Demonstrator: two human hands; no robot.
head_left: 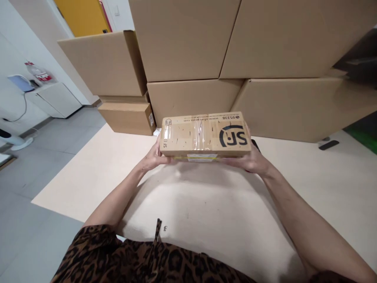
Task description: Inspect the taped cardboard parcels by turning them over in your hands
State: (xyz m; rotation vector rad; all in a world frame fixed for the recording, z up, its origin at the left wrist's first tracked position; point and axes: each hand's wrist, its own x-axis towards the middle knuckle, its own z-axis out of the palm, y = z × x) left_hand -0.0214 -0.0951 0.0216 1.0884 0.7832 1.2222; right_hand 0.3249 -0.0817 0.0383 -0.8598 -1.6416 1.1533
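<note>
A taped cardboard box (182, 137) with black "SF" print is held up above the pale table (188, 200), its printed face toward me and the lettering upside down. My left hand (156, 157) grips its left end, with the thumb along the lower edge. At the right end my right hand (255, 159) is closed on it the same way. Most fingers of both hands are hidden behind the box. A white label with a yellow line shows on the box's near lower side. Behind the right hand, a dark object is partly covered.
Large cardboard cartons (188, 43) stand stacked along the table's back. A smaller brown box (126, 118) sits at the back left. A black object (329, 145) lies at the right. On the far left a bottle (39, 72) stands on a white cabinet (59, 100).
</note>
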